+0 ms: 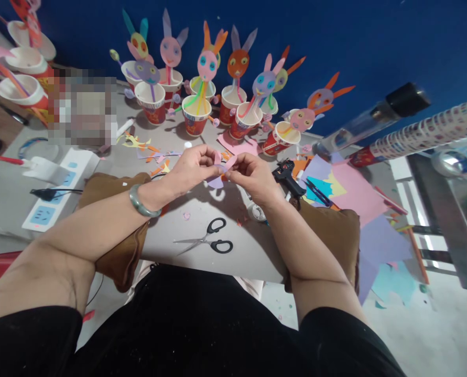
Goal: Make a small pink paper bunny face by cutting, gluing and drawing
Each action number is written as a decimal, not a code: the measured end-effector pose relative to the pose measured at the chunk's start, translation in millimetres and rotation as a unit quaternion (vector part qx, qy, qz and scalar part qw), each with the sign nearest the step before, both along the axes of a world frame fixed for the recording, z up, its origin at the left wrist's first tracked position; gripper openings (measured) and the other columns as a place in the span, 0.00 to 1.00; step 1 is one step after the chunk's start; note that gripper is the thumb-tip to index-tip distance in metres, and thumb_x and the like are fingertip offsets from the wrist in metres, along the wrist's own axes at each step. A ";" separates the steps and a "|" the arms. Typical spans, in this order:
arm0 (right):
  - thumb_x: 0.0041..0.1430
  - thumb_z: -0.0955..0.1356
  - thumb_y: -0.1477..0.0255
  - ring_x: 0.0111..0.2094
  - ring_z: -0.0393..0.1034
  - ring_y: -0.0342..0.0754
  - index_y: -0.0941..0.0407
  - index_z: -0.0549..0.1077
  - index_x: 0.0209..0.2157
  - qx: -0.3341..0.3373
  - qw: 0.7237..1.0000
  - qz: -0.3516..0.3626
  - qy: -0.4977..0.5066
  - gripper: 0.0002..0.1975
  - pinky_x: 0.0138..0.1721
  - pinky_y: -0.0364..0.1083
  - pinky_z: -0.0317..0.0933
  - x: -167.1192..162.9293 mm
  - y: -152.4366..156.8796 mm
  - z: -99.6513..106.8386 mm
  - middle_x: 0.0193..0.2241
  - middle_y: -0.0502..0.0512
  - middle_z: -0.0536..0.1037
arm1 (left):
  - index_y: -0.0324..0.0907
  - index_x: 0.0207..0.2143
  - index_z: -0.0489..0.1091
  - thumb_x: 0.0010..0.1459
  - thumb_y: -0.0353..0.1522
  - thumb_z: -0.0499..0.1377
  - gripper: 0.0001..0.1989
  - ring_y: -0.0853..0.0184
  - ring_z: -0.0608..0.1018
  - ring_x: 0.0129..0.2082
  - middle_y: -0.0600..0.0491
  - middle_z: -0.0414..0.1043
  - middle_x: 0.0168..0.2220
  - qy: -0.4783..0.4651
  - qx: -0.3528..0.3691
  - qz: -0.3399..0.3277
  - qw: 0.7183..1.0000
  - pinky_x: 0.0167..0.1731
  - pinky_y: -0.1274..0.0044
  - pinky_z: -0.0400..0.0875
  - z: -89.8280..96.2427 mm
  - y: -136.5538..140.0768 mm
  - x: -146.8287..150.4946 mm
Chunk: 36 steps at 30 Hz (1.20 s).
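Observation:
My left hand point(196, 166) and my right hand point(252, 175) meet over the middle of the table, each pinching a small pink and purple paper piece point(217, 180). Its exact shape is partly hidden behind my fingers. Nearer to me lie black-handled scissors point(205, 241), blades apart and pointing left. Close to my right hand rests a black glue gun point(290, 178), with a white roll of tape point(256, 212) below it. Colourful paper scraps point(160, 162) are scattered left of my hands.
Several red paper cups point(197, 123) with paper rabbit figures line the back by the blue wall point(335, 31). A power strip point(60, 191) lies left. Brown cushions point(119, 209) sit under my forearms. Coloured paper sheets point(359, 193) and a stack of cups point(425, 128) are right.

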State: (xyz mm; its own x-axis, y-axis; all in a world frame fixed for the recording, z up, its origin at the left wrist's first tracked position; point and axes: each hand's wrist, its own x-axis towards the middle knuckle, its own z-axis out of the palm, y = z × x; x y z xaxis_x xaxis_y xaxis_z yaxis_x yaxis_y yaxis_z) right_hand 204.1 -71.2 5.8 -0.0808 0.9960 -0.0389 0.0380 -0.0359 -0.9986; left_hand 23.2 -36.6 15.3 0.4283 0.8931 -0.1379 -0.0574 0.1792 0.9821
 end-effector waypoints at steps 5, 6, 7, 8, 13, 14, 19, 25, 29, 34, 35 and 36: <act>0.47 0.79 0.58 0.23 0.63 0.39 0.56 0.72 0.24 0.011 0.998 0.010 -0.061 0.19 0.27 0.42 0.56 -1.5 -0.5 1.6 0.22 0.48 0.76 | 0.40 0.32 0.68 0.53 0.17 0.64 0.12 0.79 0.69 0.18 0.62 0.70 0.20 0.003 -0.003 -0.002 1.000 0.23 0.83 0.66 3.4 -1.2 1.0; 0.48 0.78 0.58 0.23 0.62 0.39 0.56 0.72 0.24 0.012 0.998 0.007 -0.069 0.19 0.26 0.42 0.55 -1.5 -0.6 1.6 0.22 0.48 0.76 | 0.40 0.32 0.68 0.54 0.17 0.64 0.12 0.79 0.69 0.18 0.62 0.70 0.20 0.005 -0.009 -0.003 1.000 0.23 0.83 0.65 3.3 -1.3 1.1; 0.48 0.78 0.58 0.23 0.62 0.39 0.56 0.72 0.24 0.011 0.997 0.004 -0.075 0.19 0.26 0.43 0.54 -1.5 -0.7 1.7 0.22 0.48 0.76 | 0.40 0.32 0.68 0.54 0.17 0.63 0.11 0.78 0.69 0.18 0.62 0.70 0.20 0.007 -0.014 -0.004 1.000 0.23 0.83 0.65 2.7 -1.2 1.2; 0.48 0.78 0.58 0.22 0.62 0.39 0.56 0.72 0.24 0.010 0.997 0.002 -0.079 0.18 0.26 0.43 0.53 -1.5 -0.8 1.7 0.21 0.48 0.76 | 0.40 0.32 0.68 0.54 0.18 0.63 0.10 0.78 0.70 0.19 0.61 0.70 0.20 0.009 -0.015 -0.007 1.000 0.23 0.83 0.64 1.6 -1.0 1.3; 0.48 0.77 0.61 0.22 0.60 0.39 0.56 0.72 0.24 0.006 0.997 -0.004 -0.080 0.16 0.25 0.43 0.52 -2.6 -1.8 2.9 0.20 0.47 0.74 | 0.39 0.26 0.68 0.56 0.22 0.63 0.09 0.78 0.68 0.20 0.60 0.67 0.20 0.009 0.006 -0.036 0.999 0.23 0.83 0.60 -4.2 0.9 0.6; 0.48 0.76 0.61 0.22 0.60 0.39 0.56 0.72 0.24 0.005 0.997 -0.004 -0.079 0.15 0.26 0.43 0.52 -2.8 -2.2 3.2 0.20 0.47 0.74 | 0.39 0.24 0.68 0.57 0.23 0.62 0.10 0.78 0.67 0.20 0.60 0.66 0.20 0.013 0.014 -0.044 0.999 0.23 0.82 0.59 -4.0 1.1 0.3; 0.48 0.76 0.63 0.22 0.60 0.39 0.56 0.72 0.24 0.002 0.997 0.002 -0.081 0.14 0.26 0.43 0.52 -3.0 -3.4 4.4 0.21 0.47 0.74 | 0.39 0.21 0.67 0.60 0.25 0.62 0.14 0.78 0.64 0.21 0.60 0.64 0.19 0.025 0.034 -0.057 0.997 0.23 0.82 0.57 3.2 0.3 -0.1; 0.50 0.74 0.65 0.23 0.61 0.39 0.56 0.72 0.24 0.000 0.995 0.000 -0.097 0.11 0.27 0.43 0.53 -2.9 -2.9 3.7 0.21 0.47 0.74 | 0.38 0.21 0.68 0.60 0.22 0.62 0.14 0.78 0.63 0.20 0.61 0.63 0.18 0.034 0.001 -0.042 0.999 0.22 0.82 0.55 7.6 -1.5 1.4; 0.50 0.74 0.66 0.23 0.61 0.40 0.56 0.72 0.24 -0.004 0.994 -0.005 -0.105 0.11 0.27 0.43 0.53 -2.9 -2.7 2.5 0.20 0.47 0.74 | 0.38 0.21 0.67 0.61 0.22 0.61 0.15 0.79 0.64 0.20 0.60 0.64 0.18 0.042 -0.006 -0.043 0.998 0.22 0.82 0.55 9.0 -1.0 2.0; 0.51 0.74 0.66 0.22 0.59 0.39 0.56 0.71 0.23 -0.006 0.994 -0.006 -0.106 0.12 0.26 0.43 0.51 -2.3 -3.0 1.9 0.19 0.46 0.72 | 0.38 0.22 0.68 0.61 0.21 0.61 0.15 0.78 0.64 0.19 0.60 0.63 0.18 0.046 -0.015 -0.046 0.998 0.21 0.82 0.55 9.9 -0.3 2.5; 0.50 0.74 0.66 0.22 0.59 0.39 0.56 0.71 0.23 -0.006 0.994 -0.007 -0.106 0.12 0.26 0.43 0.50 -2.3 -3.0 1.9 0.19 0.46 0.72 | 0.38 0.21 0.67 0.61 0.21 0.61 0.15 0.78 0.64 0.19 0.60 0.63 0.18 0.048 -0.012 -0.046 0.998 0.21 0.82 0.55 9.5 -0.3 2.5; 0.50 0.74 0.66 0.22 0.59 0.39 0.56 0.71 0.23 -0.006 0.994 -0.006 -0.106 0.11 0.26 0.43 0.50 -2.3 -3.0 2.0 0.19 0.46 0.72 | 0.38 0.21 0.67 0.61 0.21 0.61 0.15 0.78 0.64 0.19 0.60 0.63 0.18 0.051 -0.007 -0.046 0.998 0.21 0.82 0.55 9.1 -0.3 2.5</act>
State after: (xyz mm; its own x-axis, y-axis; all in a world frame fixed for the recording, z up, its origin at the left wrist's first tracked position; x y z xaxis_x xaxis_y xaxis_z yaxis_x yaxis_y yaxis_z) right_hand 201.8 -74.2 7.8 -0.0566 0.9962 -0.0663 0.2480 -0.0503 -0.9675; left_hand 25.7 -36.9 24.3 0.4921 0.8482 -0.1960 0.0595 0.1919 0.9796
